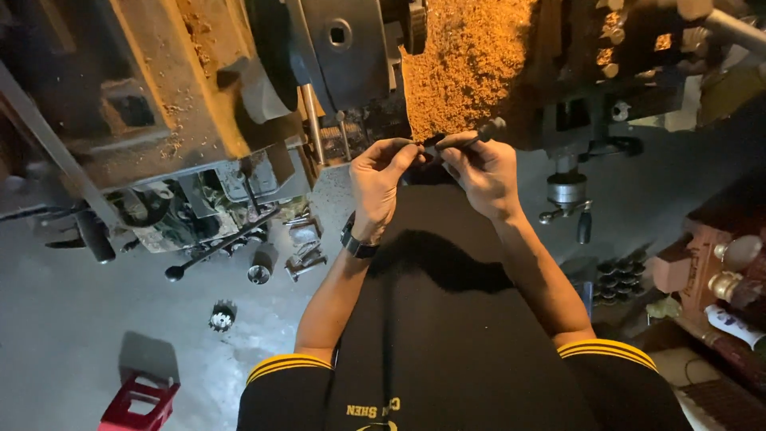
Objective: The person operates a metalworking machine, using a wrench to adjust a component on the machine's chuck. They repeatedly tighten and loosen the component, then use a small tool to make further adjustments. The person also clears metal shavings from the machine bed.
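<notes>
Both hands are raised together in front of the chest, close beside the lathe (199, 96). A thin dark rod-like tool with a knobbed end (479, 134) is pinched between the fingertips of the right hand (483, 172), while a small part, too small to identify, appears to be nipped by the curled fingers of the left hand (381, 177), which wears a dark wristwatch (357, 243). Much sawdust (467, 68) is heaped on the machine, so cutting is judged well advanced; a red stool (137, 403) stands below.
</notes>
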